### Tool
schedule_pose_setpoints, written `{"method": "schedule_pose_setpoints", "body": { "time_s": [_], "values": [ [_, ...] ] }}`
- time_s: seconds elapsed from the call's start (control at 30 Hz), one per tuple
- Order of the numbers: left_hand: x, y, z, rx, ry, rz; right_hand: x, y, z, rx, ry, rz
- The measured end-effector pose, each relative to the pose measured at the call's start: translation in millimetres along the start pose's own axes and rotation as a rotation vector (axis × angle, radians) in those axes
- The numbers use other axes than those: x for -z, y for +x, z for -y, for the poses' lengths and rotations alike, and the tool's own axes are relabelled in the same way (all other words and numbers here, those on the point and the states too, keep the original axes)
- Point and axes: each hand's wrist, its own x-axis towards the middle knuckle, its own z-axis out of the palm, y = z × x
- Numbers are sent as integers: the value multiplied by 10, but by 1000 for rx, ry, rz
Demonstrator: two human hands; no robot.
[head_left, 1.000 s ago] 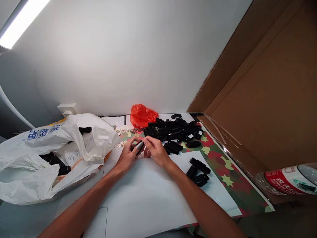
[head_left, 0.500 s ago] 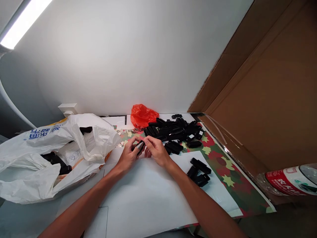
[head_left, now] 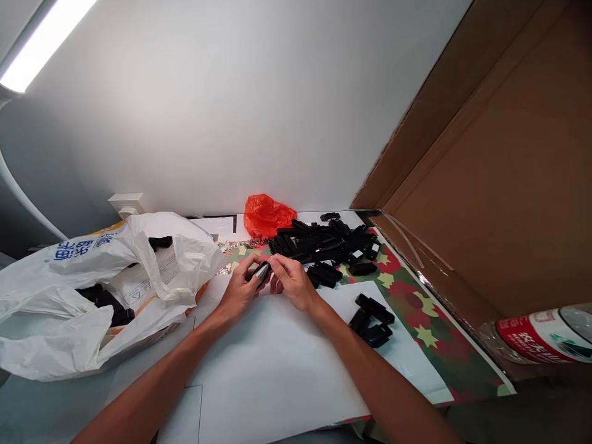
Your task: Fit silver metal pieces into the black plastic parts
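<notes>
The small silver-grey piece (head_left: 261,271) sits between both hands, just above the far edge of the white sheet (head_left: 277,364) that covers the middle of the table. The left hand (head_left: 240,288) curls closed around its lower end, thumb on top. The right hand (head_left: 290,282) pinches its upper end with thumb and forefinger, the other fingers loosely bent. The piece's long axis slants from near-left up to far-right, so it runs from one hand toward the other, and neither hand is nearer. A dark part shows under it, too small to make out. The pile of black plastic parts (head_left: 324,243) lies just beyond the right hand, toward the far edge. Three more black parts (head_left: 372,322) lie by the right forearm, near the sheet's right edge.
</notes>
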Motion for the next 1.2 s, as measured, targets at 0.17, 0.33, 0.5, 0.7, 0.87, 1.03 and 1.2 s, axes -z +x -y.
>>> {"method": "schedule_pose_setpoints", "body": {
  "time_s": [0.17,0.33,0.5,0.7,0.87,1.03,1.2],
  "values": [
    [-6,-2,-28,-1,7,-5,3,-6,-29,6,-29,6],
    [-14,-6,-69,-2,30,-16,2,-6,-18,-1,-45,5],
    [-11,-10,-67,4,33,-18,-5,-2,16,-12,-57,1],
    [-8,-4,-65,0,31,-32,-10,-22,42,-4,-95,5],
    [-14,6,-38,-4,45,-36,-15,-27,55,6,-111,12],
    [-24,6,-15,6,46,-28,-3,-16,24,3,-147,-1],
    [-19,4,-22,7,29,-28,-5,-14,2,1,-137,1]
  ]
}}
